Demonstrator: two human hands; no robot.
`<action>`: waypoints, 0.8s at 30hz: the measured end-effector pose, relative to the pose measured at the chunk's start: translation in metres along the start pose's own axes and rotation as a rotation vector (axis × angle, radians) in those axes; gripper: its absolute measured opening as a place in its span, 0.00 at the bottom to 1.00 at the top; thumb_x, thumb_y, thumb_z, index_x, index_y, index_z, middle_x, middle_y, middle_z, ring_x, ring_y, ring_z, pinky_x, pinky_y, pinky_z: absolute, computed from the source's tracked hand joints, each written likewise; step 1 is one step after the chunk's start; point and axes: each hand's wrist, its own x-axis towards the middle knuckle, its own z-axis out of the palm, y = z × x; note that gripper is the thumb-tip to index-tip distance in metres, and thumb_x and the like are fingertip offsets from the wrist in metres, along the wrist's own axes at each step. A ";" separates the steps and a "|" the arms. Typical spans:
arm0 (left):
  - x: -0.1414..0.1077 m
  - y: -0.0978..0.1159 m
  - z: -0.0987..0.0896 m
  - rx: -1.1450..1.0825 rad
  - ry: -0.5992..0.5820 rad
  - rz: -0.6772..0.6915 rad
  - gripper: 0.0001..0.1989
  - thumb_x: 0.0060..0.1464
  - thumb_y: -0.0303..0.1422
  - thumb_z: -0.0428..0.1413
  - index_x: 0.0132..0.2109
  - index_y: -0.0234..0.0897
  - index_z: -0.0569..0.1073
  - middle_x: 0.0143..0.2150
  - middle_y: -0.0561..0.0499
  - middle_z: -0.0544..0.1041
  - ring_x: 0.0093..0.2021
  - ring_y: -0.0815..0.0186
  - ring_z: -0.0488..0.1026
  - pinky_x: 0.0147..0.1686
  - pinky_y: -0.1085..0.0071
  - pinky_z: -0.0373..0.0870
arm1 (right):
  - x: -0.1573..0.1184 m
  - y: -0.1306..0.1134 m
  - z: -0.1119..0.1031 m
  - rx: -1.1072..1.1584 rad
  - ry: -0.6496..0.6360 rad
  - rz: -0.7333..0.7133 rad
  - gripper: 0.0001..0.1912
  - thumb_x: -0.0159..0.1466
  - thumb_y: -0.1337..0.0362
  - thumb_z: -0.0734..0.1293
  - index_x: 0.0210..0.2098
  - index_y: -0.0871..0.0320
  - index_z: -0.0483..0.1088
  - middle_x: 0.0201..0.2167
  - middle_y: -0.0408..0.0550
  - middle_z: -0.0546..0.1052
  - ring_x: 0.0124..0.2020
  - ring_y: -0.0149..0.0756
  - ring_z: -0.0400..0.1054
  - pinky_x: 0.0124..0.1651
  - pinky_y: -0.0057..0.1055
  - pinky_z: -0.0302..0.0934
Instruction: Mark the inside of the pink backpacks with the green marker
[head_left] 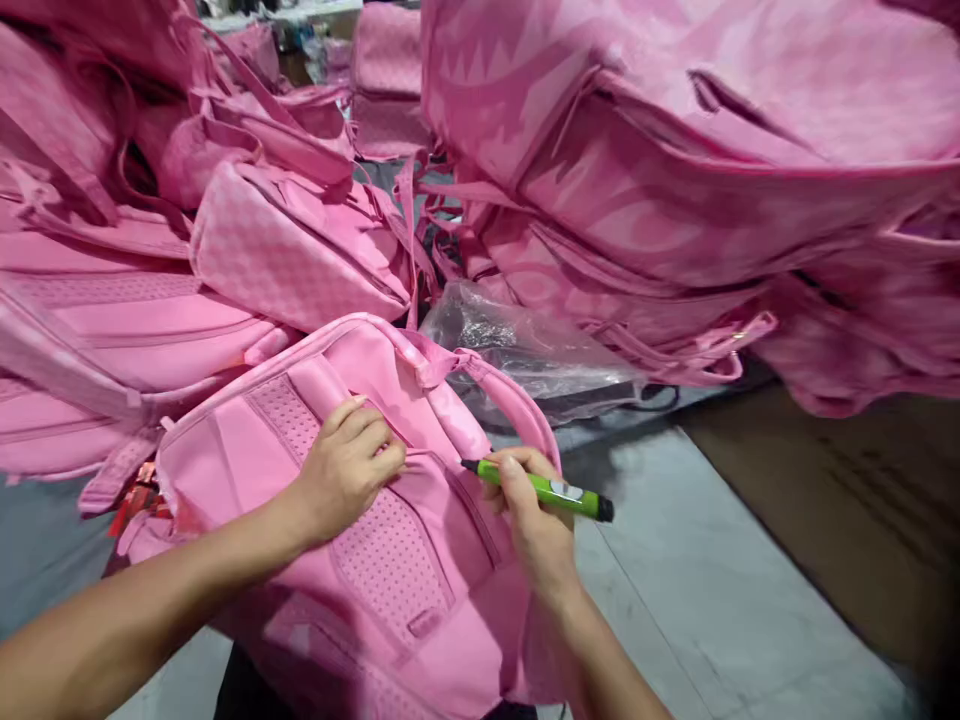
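A pink backpack (pixel 390 560) lies in front of me, its padded back panel with dotted mesh turned up. My left hand (pixel 351 460) rests on that panel with the fingers curled against the pink fabric, seeming to grip a fold or strap there. In my right hand (pixel 529 510) is a green marker pen (pixel 559 492), held in a pinch. Its dark tip points left, close to a pink shoulder strap (pixel 457 420); whether it touches the fabric I cannot tell. The pen's black end sticks out to the right of the hand.
More pink bags (pixel 105 300) are heaped on the left, with a checkered pink pouch (pixel 262 250) among them. Large pink backpacks (pixel 675 200) are stacked at the right. A clear plastic bag (pixel 517 350) lies between the piles. Brown cardboard (pixel 840 500) sits at the right edge, by pale floor tiles (pixel 690 560).
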 end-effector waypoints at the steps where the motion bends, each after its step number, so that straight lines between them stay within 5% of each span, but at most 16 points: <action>1: 0.004 0.003 -0.002 0.036 -0.038 -0.020 0.05 0.59 0.32 0.58 0.35 0.34 0.75 0.31 0.50 0.72 0.38 0.61 0.66 0.56 0.57 0.62 | -0.001 -0.001 0.001 -0.016 0.001 0.000 0.23 0.63 0.44 0.68 0.30 0.59 0.70 0.20 0.41 0.71 0.19 0.28 0.63 0.21 0.23 0.56; 5: 0.011 0.011 -0.003 0.109 -0.084 -0.070 0.07 0.57 0.36 0.59 0.37 0.36 0.77 0.32 0.48 0.73 0.39 0.58 0.66 0.55 0.54 0.62 | -0.005 -0.006 0.008 -0.097 0.008 -0.016 0.21 0.64 0.46 0.67 0.31 0.59 0.72 0.23 0.44 0.73 0.22 0.30 0.65 0.24 0.25 0.59; 10: 0.000 0.014 0.012 0.054 0.038 -0.060 0.04 0.59 0.28 0.56 0.39 0.37 0.76 0.36 0.50 0.76 0.45 0.60 0.67 0.62 0.53 0.55 | 0.000 -0.020 0.016 -0.203 -0.039 -0.137 0.16 0.66 0.52 0.65 0.32 0.58 0.74 0.23 0.42 0.73 0.23 0.30 0.65 0.26 0.26 0.59; 17: -0.004 0.015 0.019 0.029 0.100 -0.063 0.09 0.59 0.23 0.51 0.37 0.37 0.75 0.34 0.50 0.76 0.45 0.61 0.67 0.63 0.55 0.55 | 0.023 -0.045 0.026 -0.286 -0.054 -0.106 0.21 0.64 0.53 0.64 0.20 0.59 0.68 0.14 0.39 0.64 0.17 0.27 0.56 0.21 0.26 0.52; 24: -0.007 0.012 0.026 0.019 0.131 -0.055 0.09 0.58 0.22 0.51 0.37 0.37 0.75 0.33 0.52 0.74 0.45 0.62 0.67 0.64 0.56 0.55 | 0.031 -0.046 0.032 -0.397 -0.209 -0.159 0.19 0.64 0.55 0.66 0.22 0.59 0.67 0.16 0.38 0.60 0.19 0.25 0.52 0.21 0.25 0.48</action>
